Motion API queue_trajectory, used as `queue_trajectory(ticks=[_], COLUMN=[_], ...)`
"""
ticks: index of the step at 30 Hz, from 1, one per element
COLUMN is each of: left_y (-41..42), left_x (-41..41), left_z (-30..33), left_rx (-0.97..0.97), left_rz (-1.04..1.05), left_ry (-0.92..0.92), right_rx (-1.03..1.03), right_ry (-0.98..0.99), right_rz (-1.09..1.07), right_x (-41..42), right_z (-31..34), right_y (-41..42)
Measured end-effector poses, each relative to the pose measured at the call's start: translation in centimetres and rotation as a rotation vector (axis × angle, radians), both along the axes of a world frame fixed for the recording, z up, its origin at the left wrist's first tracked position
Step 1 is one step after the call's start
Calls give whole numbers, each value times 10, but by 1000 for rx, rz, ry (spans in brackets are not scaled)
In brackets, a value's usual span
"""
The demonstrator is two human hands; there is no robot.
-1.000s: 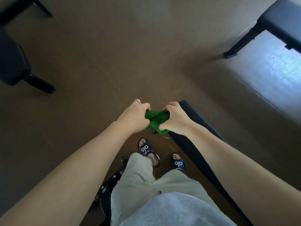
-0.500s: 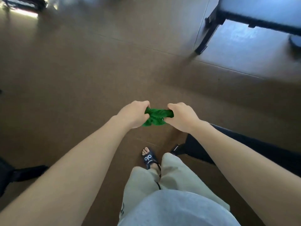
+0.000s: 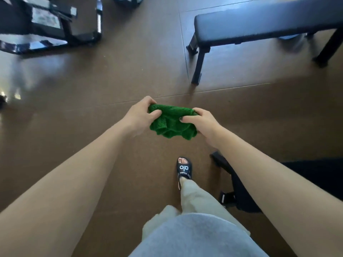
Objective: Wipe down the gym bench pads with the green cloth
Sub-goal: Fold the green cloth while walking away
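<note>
The green cloth (image 3: 173, 123) is held in mid-air in front of the person, stretched between both hands above the brown floor (image 3: 74, 108). Its long axis runs from side to side, from one hand to the other, with the top edge pulled fairly taut and the lower part hanging in loose, bunched folds. The left hand (image 3: 138, 117) grips the cloth's left end, thumb curled over the near face and fingers wrapped round the far side. The right hand (image 3: 202, 123) pinches the right end, its thumb lying across the near face and pointing toward the left hand, the fingers hidden behind the fabric.

Beyond the cloth and to its right stands a flat gym bench (image 3: 259, 23) with a dark pad on black legs, its length running side to side, well apart from the cloth. Beyond and to the cloth's left sits a black machine frame (image 3: 55, 32). Below the cloth, a foot in a black slide sandal (image 3: 184, 168) stands on the floor, and another dark bench (image 3: 239, 191) lies partly hidden under the right forearm.
</note>
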State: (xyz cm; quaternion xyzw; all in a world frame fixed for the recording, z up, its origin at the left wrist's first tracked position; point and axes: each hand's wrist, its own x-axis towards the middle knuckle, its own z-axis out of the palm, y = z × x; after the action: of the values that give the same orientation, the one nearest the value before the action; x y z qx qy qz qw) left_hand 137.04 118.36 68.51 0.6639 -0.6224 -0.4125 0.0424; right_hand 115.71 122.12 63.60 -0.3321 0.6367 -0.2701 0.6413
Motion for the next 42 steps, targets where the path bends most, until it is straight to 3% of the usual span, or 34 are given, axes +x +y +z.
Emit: queue_trajectory(ticks=[12,17,24,32,42], left_y=[-268,-354,-454,-566,-734], left_x=[16,8,-64,-141,-220], left_z=[13,20,24,30,38], left_rx=[-42,83,275,246,179], left_rz=[-207,-377,-555,-662,-773], left_ry=[108,191,198,88,126], right_rx=[38,-3,-10,-6,21], right_ry=[-170,-171,-175,-173,-122], right_rz=[-441,-706,-1033,-1136,-1234], right_x=[51,70,42,-22,-73], right_z=[31,23,22,18,25], right_y=[-210,-264,-328,-433,-594])
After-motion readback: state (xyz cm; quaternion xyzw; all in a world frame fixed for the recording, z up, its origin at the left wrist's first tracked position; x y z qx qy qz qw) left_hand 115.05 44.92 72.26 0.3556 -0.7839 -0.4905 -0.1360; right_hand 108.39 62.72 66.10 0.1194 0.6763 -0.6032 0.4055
